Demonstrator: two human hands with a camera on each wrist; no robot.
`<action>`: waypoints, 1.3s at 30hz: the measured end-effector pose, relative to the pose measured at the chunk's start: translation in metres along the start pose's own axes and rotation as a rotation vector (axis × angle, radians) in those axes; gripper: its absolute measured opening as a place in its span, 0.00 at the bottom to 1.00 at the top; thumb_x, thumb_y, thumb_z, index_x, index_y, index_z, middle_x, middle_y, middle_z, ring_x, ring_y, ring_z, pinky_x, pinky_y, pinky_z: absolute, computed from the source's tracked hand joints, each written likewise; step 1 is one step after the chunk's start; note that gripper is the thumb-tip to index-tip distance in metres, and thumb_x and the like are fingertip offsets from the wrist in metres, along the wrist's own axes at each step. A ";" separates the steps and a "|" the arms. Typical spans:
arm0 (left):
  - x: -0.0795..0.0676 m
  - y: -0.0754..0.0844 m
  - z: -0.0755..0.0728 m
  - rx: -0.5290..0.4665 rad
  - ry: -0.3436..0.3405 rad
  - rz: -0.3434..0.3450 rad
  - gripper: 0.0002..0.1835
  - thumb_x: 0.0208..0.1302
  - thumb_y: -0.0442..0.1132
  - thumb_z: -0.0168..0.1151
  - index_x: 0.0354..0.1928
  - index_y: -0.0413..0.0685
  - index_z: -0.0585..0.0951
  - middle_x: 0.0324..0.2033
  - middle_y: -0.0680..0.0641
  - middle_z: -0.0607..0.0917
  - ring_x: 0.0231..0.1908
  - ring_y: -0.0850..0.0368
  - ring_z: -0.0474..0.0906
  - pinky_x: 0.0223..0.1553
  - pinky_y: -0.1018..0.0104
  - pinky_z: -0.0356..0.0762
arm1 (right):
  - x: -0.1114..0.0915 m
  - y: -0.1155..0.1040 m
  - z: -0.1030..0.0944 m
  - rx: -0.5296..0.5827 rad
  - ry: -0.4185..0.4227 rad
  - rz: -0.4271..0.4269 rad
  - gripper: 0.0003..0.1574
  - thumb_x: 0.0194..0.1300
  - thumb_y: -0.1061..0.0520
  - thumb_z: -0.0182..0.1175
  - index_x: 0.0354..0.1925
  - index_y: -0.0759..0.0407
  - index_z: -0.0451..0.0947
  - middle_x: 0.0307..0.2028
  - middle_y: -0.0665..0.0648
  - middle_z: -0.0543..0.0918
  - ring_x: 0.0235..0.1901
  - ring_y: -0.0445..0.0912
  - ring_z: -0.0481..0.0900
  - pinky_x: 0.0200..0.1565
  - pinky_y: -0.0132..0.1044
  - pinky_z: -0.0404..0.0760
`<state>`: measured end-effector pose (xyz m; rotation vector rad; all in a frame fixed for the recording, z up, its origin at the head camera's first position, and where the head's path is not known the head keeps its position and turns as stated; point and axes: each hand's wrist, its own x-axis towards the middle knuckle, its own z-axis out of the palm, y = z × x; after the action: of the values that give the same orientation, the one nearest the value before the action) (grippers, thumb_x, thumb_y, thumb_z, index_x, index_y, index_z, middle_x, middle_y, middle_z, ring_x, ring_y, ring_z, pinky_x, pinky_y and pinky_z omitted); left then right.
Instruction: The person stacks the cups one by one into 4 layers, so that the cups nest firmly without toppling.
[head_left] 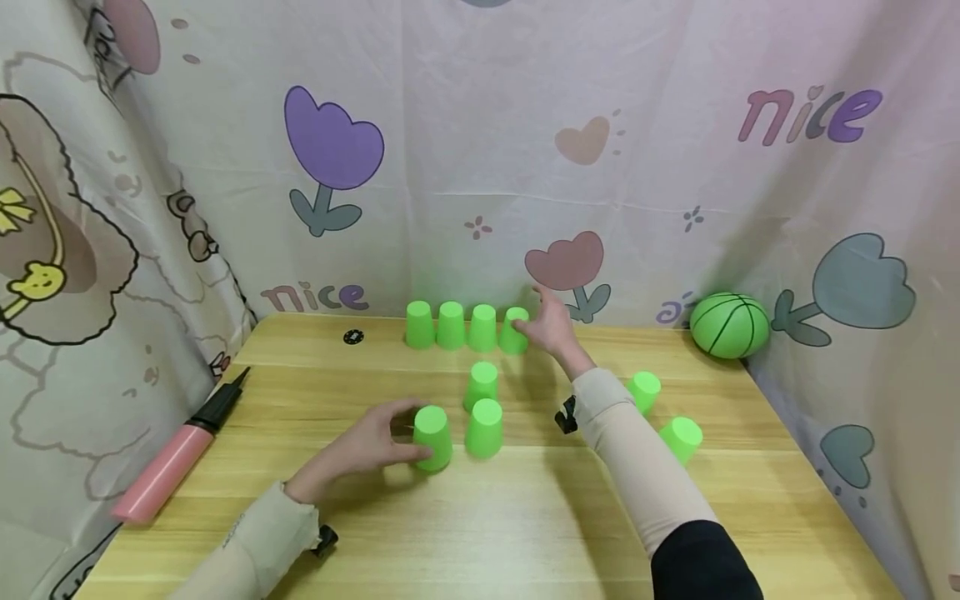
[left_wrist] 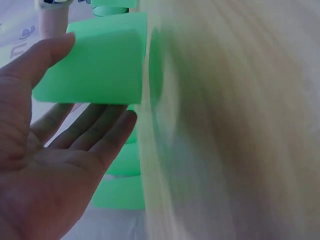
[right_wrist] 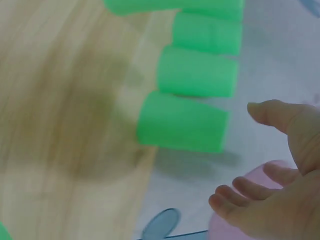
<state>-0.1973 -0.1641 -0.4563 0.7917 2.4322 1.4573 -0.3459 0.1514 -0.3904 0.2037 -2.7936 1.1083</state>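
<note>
My left hand [head_left: 371,437] holds a green plastic cup [head_left: 432,437], upside down, at the front left of the group. In the left wrist view the thumb lies on one side of this cup [left_wrist: 100,62] and the fingers reach past its other side. My right hand [head_left: 553,327] is beside the right end of a back row of upturned green cups, close to the end cup [head_left: 513,332]. The right wrist view shows its thumb and fingers spread, apart from the end cup [right_wrist: 185,122]. Two more upturned cups stand mid-table, the nearer cup [head_left: 484,429] just right of the held one.
On the right, two cups [head_left: 643,392] are partly behind my right forearm. A green ball [head_left: 730,325] sits at the back right corner. A pink hand pump [head_left: 180,454] lies along the left edge, and a black disc [head_left: 353,337] lies near the back of the wooden table [head_left: 480,533].
</note>
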 end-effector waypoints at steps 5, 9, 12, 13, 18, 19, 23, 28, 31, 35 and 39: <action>0.012 0.002 -0.013 -0.017 0.110 -0.005 0.36 0.60 0.41 0.79 0.68 0.39 0.76 0.57 0.39 0.86 0.56 0.45 0.85 0.59 0.64 0.86 | -0.011 -0.018 -0.010 0.024 0.036 -0.074 0.48 0.68 0.52 0.69 0.78 0.62 0.62 0.73 0.70 0.73 0.71 0.65 0.74 0.69 0.62 0.77; 0.022 0.003 -0.021 -0.011 0.195 0.017 0.35 0.61 0.38 0.78 0.68 0.37 0.76 0.57 0.37 0.86 0.56 0.41 0.85 0.59 0.56 0.87 | -0.026 -0.033 -0.015 0.092 0.012 -0.115 0.47 0.70 0.48 0.68 0.79 0.58 0.62 0.71 0.70 0.75 0.67 0.66 0.77 0.67 0.61 0.79; 0.030 0.003 -0.024 0.009 0.242 0.031 0.33 0.62 0.38 0.77 0.68 0.37 0.77 0.58 0.36 0.86 0.56 0.38 0.85 0.60 0.47 0.86 | -0.041 -0.042 -0.017 0.122 -0.016 -0.154 0.44 0.70 0.47 0.68 0.78 0.55 0.65 0.70 0.68 0.76 0.67 0.64 0.78 0.67 0.60 0.80; 0.033 0.004 -0.025 0.012 0.254 0.028 0.33 0.62 0.38 0.78 0.68 0.38 0.77 0.58 0.36 0.86 0.56 0.38 0.85 0.60 0.45 0.86 | -0.045 -0.044 -0.018 0.125 -0.023 -0.172 0.43 0.71 0.47 0.68 0.77 0.55 0.66 0.70 0.67 0.77 0.67 0.64 0.78 0.67 0.60 0.80; 0.049 0.006 -0.029 0.025 0.303 0.033 0.33 0.63 0.38 0.77 0.69 0.39 0.77 0.59 0.36 0.85 0.56 0.38 0.85 0.60 0.44 0.85 | -0.067 -0.045 -0.018 0.154 -0.039 -0.240 0.39 0.71 0.47 0.69 0.74 0.57 0.71 0.68 0.64 0.80 0.66 0.60 0.80 0.65 0.56 0.83; 0.051 0.007 -0.030 0.026 0.312 0.031 0.34 0.63 0.39 0.78 0.69 0.39 0.77 0.59 0.36 0.85 0.56 0.38 0.85 0.60 0.44 0.85 | -0.072 -0.044 -0.018 0.161 -0.043 -0.247 0.38 0.71 0.48 0.69 0.73 0.58 0.72 0.67 0.63 0.81 0.66 0.59 0.81 0.64 0.55 0.83; 0.060 0.010 -0.035 0.044 0.343 0.020 0.35 0.63 0.41 0.78 0.70 0.40 0.76 0.59 0.36 0.86 0.56 0.38 0.85 0.60 0.46 0.86 | -0.090 -0.038 -0.018 0.180 -0.069 -0.243 0.36 0.71 0.46 0.69 0.71 0.57 0.74 0.65 0.60 0.83 0.64 0.56 0.81 0.63 0.52 0.85; 0.074 0.014 -0.045 0.046 0.367 0.015 0.35 0.65 0.43 0.76 0.71 0.42 0.75 0.58 0.36 0.85 0.56 0.37 0.85 0.59 0.46 0.87 | -0.110 -0.028 -0.015 0.225 -0.109 -0.222 0.35 0.72 0.44 0.69 0.70 0.56 0.75 0.65 0.58 0.83 0.64 0.54 0.81 0.63 0.53 0.84; 0.082 0.018 -0.051 0.050 0.378 0.006 0.35 0.66 0.44 0.76 0.72 0.42 0.74 0.59 0.36 0.85 0.56 0.37 0.85 0.58 0.46 0.87 | -0.122 -0.020 -0.013 0.247 -0.131 -0.207 0.36 0.70 0.43 0.70 0.70 0.55 0.76 0.64 0.57 0.84 0.64 0.54 0.82 0.64 0.53 0.84; 0.092 0.022 -0.057 0.061 0.386 -0.027 0.37 0.68 0.46 0.75 0.74 0.42 0.72 0.62 0.37 0.83 0.59 0.38 0.83 0.60 0.45 0.86 | -0.138 -0.010 -0.008 0.267 -0.161 -0.209 0.36 0.70 0.43 0.70 0.70 0.53 0.75 0.64 0.57 0.84 0.63 0.53 0.83 0.63 0.52 0.84; 0.103 0.026 -0.063 0.059 0.401 -0.029 0.36 0.68 0.45 0.74 0.74 0.42 0.72 0.62 0.37 0.83 0.61 0.39 0.82 0.62 0.45 0.84 | -0.150 0.000 -0.002 0.285 -0.201 -0.204 0.37 0.70 0.44 0.71 0.70 0.54 0.75 0.63 0.58 0.85 0.62 0.54 0.84 0.63 0.52 0.85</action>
<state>-0.3013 -0.1465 -0.3923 0.5090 2.7694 1.6769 -0.1986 0.1645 -0.4138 0.6474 -2.6862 1.5012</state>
